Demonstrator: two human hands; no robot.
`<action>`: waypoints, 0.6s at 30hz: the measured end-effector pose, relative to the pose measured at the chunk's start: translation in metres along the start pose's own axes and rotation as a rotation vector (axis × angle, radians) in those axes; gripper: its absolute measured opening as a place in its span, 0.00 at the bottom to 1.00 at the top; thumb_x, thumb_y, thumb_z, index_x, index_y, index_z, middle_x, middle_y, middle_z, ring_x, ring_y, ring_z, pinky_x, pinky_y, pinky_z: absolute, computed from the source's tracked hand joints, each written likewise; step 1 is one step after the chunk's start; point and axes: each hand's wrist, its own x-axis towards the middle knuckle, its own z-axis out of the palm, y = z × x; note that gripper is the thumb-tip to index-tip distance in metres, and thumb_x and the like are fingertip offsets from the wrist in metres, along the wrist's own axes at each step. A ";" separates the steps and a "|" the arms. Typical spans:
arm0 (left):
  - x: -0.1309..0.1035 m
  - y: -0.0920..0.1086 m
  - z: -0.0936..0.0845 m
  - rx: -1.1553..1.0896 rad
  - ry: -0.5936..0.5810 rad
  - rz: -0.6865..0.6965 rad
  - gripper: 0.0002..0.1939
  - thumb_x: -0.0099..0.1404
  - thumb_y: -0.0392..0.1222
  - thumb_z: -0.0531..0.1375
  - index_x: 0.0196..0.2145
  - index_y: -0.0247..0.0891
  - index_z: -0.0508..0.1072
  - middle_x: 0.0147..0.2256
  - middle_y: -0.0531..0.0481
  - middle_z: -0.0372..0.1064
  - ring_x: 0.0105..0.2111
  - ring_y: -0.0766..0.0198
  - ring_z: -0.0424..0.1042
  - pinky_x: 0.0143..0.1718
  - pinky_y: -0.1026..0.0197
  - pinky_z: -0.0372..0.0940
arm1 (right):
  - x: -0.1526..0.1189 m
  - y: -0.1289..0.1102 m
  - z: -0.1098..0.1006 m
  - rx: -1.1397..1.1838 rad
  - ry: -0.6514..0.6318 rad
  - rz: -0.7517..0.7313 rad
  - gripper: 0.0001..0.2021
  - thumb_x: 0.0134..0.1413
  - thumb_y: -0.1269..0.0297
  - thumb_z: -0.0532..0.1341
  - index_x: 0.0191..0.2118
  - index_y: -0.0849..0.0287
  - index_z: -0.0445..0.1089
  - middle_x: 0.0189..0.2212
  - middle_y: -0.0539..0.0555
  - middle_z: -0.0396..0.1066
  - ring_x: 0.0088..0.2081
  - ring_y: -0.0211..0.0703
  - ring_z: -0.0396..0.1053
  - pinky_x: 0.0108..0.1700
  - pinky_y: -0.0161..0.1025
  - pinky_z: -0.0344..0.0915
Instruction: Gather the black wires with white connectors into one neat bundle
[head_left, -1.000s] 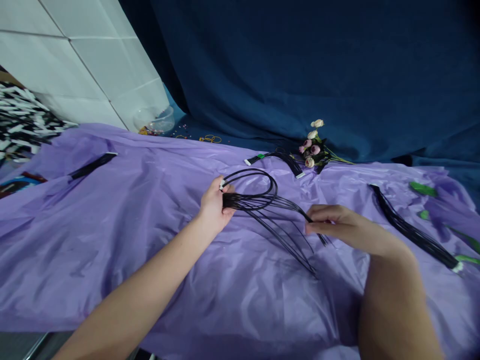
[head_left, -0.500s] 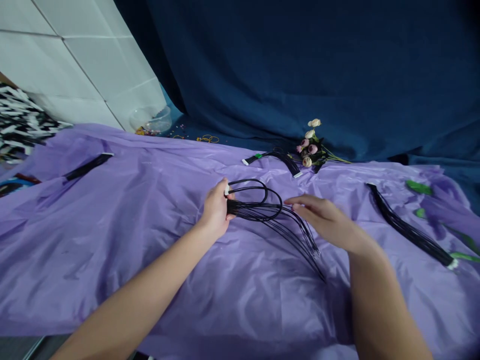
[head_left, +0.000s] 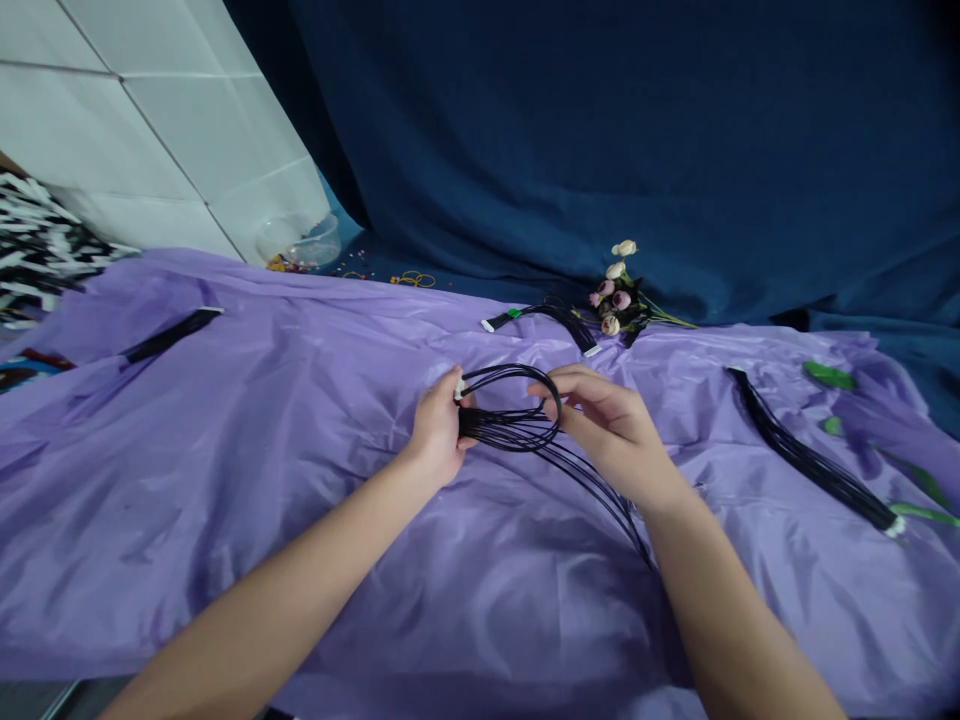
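Note:
My left hand [head_left: 441, 428] is closed round one end of a bundle of thin black wires [head_left: 510, 430], with a small white connector [head_left: 460, 388] beside its thumb. Some wires arc up from the connector and loop back toward the bundle. At the right side of that loop, my right hand [head_left: 607, 425] is closed, its thumb and fingers pinching wires. Several loose wire ends [head_left: 622, 515] hang down to the right, below my right hand. The pinched tips are partly hidden by the fingers.
Purple sheeting [head_left: 300, 480] covers the table. Finished-looking black wire harnesses lie at the left [head_left: 172, 335], back [head_left: 559, 318] and right [head_left: 814, 450]. Artificial flowers [head_left: 615, 300], a clear plastic bowl [head_left: 300, 240] and yellow rubber bands [head_left: 412, 280] sit along the back.
My right hand has moved left to the wire loop and closed on wires there. More wires now arc up in the loop. The left hand keeps its hold.

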 end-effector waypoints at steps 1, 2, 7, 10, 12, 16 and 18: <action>0.000 -0.001 0.000 -0.006 0.007 -0.007 0.13 0.59 0.46 0.54 0.22 0.38 0.57 0.17 0.59 0.51 0.11 0.75 0.48 0.08 0.71 0.37 | 0.000 -0.004 0.005 -0.012 0.013 -0.044 0.09 0.56 0.69 0.58 0.41 0.57 0.72 0.37 0.52 0.69 0.41 0.39 0.67 0.44 0.37 0.63; -0.001 -0.003 0.001 -0.013 0.013 -0.012 0.13 0.59 0.45 0.54 0.22 0.38 0.57 0.17 0.58 0.51 0.11 0.75 0.48 0.08 0.71 0.37 | 0.000 -0.007 0.010 -0.041 0.027 -0.085 0.09 0.56 0.70 0.58 0.41 0.57 0.72 0.37 0.52 0.69 0.41 0.39 0.67 0.45 0.37 0.63; 0.000 -0.008 0.000 -0.035 0.039 0.008 0.14 0.58 0.46 0.56 0.21 0.37 0.58 0.17 0.58 0.51 0.12 0.74 0.51 0.10 0.70 0.39 | -0.008 -0.013 0.038 -0.448 0.074 -0.197 0.09 0.57 0.71 0.55 0.42 0.60 0.70 0.41 0.56 0.70 0.43 0.43 0.67 0.45 0.41 0.63; -0.001 -0.010 -0.001 -0.016 0.028 0.018 0.15 0.58 0.48 0.56 0.21 0.37 0.58 0.17 0.57 0.52 0.12 0.74 0.51 0.10 0.69 0.39 | -0.012 -0.009 0.051 -0.794 0.079 -0.192 0.08 0.58 0.68 0.55 0.40 0.60 0.69 0.41 0.57 0.71 0.41 0.47 0.67 0.44 0.44 0.61; -0.004 -0.010 0.000 -0.010 0.030 0.004 0.16 0.58 0.49 0.56 0.21 0.37 0.58 0.17 0.57 0.52 0.12 0.74 0.52 0.10 0.69 0.39 | -0.013 -0.004 0.058 -0.935 0.090 -0.214 0.08 0.59 0.66 0.54 0.40 0.61 0.69 0.40 0.56 0.71 0.39 0.48 0.66 0.43 0.45 0.61; -0.008 -0.009 0.000 -0.012 0.011 -0.044 0.17 0.59 0.50 0.56 0.20 0.37 0.57 0.16 0.58 0.50 0.11 0.74 0.51 0.11 0.69 0.38 | -0.011 0.005 0.070 -1.046 0.126 -0.274 0.10 0.59 0.68 0.53 0.44 0.62 0.68 0.38 0.56 0.72 0.37 0.46 0.66 0.47 0.47 0.59; -0.010 -0.009 0.000 0.001 -0.003 -0.036 0.18 0.59 0.50 0.55 0.20 0.38 0.56 0.15 0.58 0.49 0.11 0.74 0.51 0.11 0.69 0.39 | -0.010 0.009 0.075 -1.057 0.129 -0.304 0.10 0.58 0.70 0.53 0.44 0.62 0.67 0.34 0.55 0.71 0.35 0.45 0.65 0.47 0.47 0.58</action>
